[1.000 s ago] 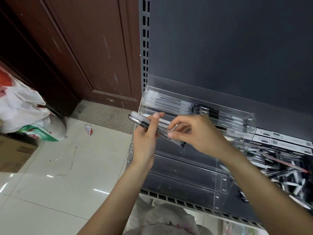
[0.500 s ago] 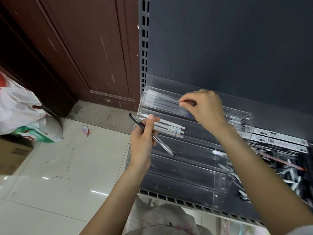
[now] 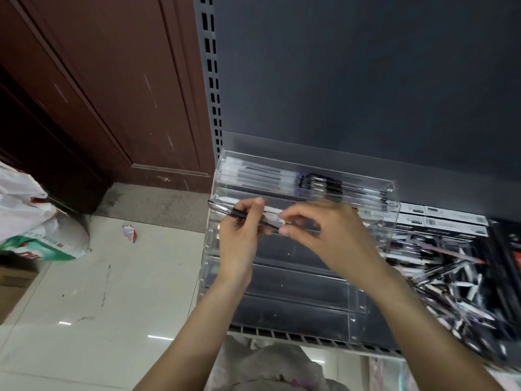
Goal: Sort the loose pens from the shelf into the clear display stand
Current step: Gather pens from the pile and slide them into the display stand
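A clear tiered display stand (image 3: 392, 221) sits on the shelf, and its top tier holds a row of pens (image 3: 282, 179). My left hand (image 3: 239, 238) grips a black-capped clear pen (image 3: 225, 210) in front of the second tier, cap end pointing left. My right hand (image 3: 324, 232) has come down beside it, and its thumb and forefinger pinch the same pen's right end. White pens lie in the second tier, mostly hidden behind my hands. A heap of loose pens (image 3: 451, 277) lies on the shelf to the right of the stand.
White boxes (image 3: 442, 218) line the shelf's back right. The dark back panel (image 3: 352, 80) rises behind the stand. A brown door (image 3: 112, 94), a white plastic bag (image 3: 33, 221), a cardboard box (image 3: 14, 283) and a tiled floor (image 3: 112, 306) lie to the left. A sack (image 3: 267, 368) sits below the shelf.
My right hand left the top tier and came down to the pen held by my left hand. The bundle in my left hand has gone down to one pen.
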{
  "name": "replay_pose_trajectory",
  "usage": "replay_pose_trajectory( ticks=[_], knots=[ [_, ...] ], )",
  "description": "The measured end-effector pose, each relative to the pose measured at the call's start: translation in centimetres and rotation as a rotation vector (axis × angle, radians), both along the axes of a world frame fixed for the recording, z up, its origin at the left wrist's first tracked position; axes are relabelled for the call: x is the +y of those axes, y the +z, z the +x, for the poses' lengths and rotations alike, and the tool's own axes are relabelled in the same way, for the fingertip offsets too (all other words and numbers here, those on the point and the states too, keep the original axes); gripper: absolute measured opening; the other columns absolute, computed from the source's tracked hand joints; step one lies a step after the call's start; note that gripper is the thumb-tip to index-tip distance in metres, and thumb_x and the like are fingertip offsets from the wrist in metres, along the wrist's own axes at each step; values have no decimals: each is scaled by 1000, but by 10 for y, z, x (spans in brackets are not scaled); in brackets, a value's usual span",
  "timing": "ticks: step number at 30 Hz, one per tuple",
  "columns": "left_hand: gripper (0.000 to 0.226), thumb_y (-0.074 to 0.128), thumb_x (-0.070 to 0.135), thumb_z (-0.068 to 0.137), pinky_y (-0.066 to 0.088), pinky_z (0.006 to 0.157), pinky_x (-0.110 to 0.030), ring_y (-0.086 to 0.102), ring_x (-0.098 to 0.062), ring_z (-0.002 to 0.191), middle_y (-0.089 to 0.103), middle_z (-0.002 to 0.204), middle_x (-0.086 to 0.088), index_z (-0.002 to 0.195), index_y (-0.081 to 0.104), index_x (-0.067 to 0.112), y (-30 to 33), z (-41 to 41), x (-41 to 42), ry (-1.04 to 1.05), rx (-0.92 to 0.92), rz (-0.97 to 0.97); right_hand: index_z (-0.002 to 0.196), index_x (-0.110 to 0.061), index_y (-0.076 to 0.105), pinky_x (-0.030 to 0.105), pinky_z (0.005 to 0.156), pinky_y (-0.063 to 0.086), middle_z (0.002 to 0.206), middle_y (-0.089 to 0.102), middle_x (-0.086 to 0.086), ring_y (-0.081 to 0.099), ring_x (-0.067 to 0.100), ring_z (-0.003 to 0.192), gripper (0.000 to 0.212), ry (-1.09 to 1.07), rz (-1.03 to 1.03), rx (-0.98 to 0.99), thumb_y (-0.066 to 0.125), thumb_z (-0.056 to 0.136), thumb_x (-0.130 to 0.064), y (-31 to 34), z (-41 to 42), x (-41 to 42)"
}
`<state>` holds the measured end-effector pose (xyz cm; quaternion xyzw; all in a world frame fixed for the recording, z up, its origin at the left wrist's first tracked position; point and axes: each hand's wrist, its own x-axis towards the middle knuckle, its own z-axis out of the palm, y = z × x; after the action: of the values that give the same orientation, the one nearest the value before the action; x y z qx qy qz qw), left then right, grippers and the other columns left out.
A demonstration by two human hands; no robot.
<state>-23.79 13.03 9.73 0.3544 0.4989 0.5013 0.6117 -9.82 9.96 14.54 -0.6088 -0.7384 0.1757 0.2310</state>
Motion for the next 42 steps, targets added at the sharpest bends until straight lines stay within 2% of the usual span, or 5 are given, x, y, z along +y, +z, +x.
replay_pose_trajectory(
  ticks=[7, 13, 22, 34, 42],
  knots=[
    [28, 55, 39, 82, 53, 65, -19, 66, -7, 65, 66, 73, 2, 91, 63, 14, 20, 43, -6, -247, 43, 165, 92, -21, 73, 32, 67, 54, 84, 70, -8, 65, 14, 77, 11, -170, 233, -162, 67, 83, -26, 3, 48, -28],
    [27, 57, 20, 93, 38, 86, -6, 53, 0, 96, 61, 102, 11, 119, 59, 18, 10, 31, 24, -209, 624, 601, 86, -18, 74, 27, 55, 45, 78, 70, -1, 64, 25, 70, 8, -430, 295, -382, 75, 79, -15, 2, 114, -9],
    [43, 39, 37, 95, 14, 116, -52, 39, -19, 133, 58, 130, 1, 127, 58, 15, -11, 37, 54, -474, 1200, 1046, 99, -20, 73, 33, 65, 47, 95, 69, 0, 66, 28, 83, 18, -406, 12, -612, 56, 93, -21, -16, 107, 26],
    [12, 53, 15, 88, 41, 75, -19, 55, -10, 83, 65, 86, 1, 98, 60, 15, -6, 68, -37, -555, 484, 1188, 99, -11, 71, 20, 70, 49, 95, 71, 3, 66, 19, 80, 18, -778, 261, -140, 58, 88, -11, -41, 88, -124],
    [20, 51, 27, 90, 52, 72, -32, 54, -2, 81, 62, 96, 14, 108, 60, 28, -60, 103, -117, -1129, 718, 856, 89, -15, 74, 26, 73, 43, 92, 73, 5, 64, 30, 88, 14, -1226, -39, -58, 63, 82, -13, -115, 110, -275]
  ],
)
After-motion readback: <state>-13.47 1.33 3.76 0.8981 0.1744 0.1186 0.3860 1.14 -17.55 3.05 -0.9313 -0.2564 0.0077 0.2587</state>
